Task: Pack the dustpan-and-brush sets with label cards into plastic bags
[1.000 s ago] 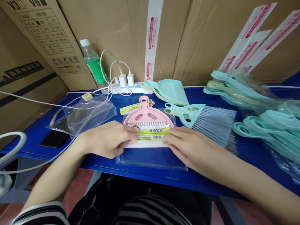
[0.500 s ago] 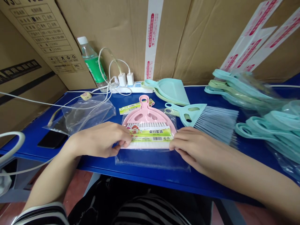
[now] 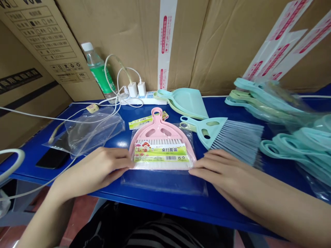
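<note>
On our blue counter (image 3: 218, 105), our left hand (image 3: 99, 168) and right hand (image 3: 227, 174) had just spread to the lower corners of the pink dustpan (image 3: 188, 144) before us, pinched nearly closed on its edge, leaving the label (image 3: 160, 154) wholly uncovered across the white bristles (image 3: 159, 142).

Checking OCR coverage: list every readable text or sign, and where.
"桌扫套装": label card over the pink dustpan and brush.
Recycling arrows, barcode: same card.
Cut off at top: lettering on printed carton, possibly "V3".
Too small or blurred: carton's table, black strip, tape, bottle label, other cards.
</note>
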`<state>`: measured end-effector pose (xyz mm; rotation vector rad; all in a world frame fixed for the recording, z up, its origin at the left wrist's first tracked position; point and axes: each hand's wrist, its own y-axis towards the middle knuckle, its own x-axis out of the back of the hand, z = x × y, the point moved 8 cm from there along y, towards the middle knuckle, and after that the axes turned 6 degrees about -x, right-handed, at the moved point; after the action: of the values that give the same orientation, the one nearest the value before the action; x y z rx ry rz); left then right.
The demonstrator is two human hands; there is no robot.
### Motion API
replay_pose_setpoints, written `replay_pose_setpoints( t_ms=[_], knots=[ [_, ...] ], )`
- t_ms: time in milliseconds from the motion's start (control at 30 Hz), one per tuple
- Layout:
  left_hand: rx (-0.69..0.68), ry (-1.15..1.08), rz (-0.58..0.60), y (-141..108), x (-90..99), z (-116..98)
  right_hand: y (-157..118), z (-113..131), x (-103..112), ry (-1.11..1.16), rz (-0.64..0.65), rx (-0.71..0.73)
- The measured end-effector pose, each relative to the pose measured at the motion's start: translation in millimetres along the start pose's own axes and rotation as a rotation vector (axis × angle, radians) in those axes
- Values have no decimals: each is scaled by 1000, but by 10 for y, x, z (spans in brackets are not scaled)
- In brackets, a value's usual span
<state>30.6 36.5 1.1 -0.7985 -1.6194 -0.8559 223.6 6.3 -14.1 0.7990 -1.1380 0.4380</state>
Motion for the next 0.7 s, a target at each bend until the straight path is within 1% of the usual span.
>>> replay_pose_setpoints(
  t_ms=[67,133,200,267,400,567,700],
  knots=[
    [-2,26,0,-103,-63,-46,-71,-17,32,16,2,-32],
    [26,51,-32,-219,-102,-68,-120,-15,54,25,-14,-47],
    [37,76,-69,-320,-125,-104,-142,-5,50,22,-41,-52],
    [55,104,-81,-380,-145,-129,-147,4,34,-6,-83,-56],
    [47,154,-119,-353,-136,-186,-144,34,6,-98,-169,-44],
    [-51,222,-283,-284,-79,-282,-168,52,-33,-189,-203,-22],
    [-13,190,-305,-310,-132,-247,-204,54,-60,-203,-197,0]
  ],
)
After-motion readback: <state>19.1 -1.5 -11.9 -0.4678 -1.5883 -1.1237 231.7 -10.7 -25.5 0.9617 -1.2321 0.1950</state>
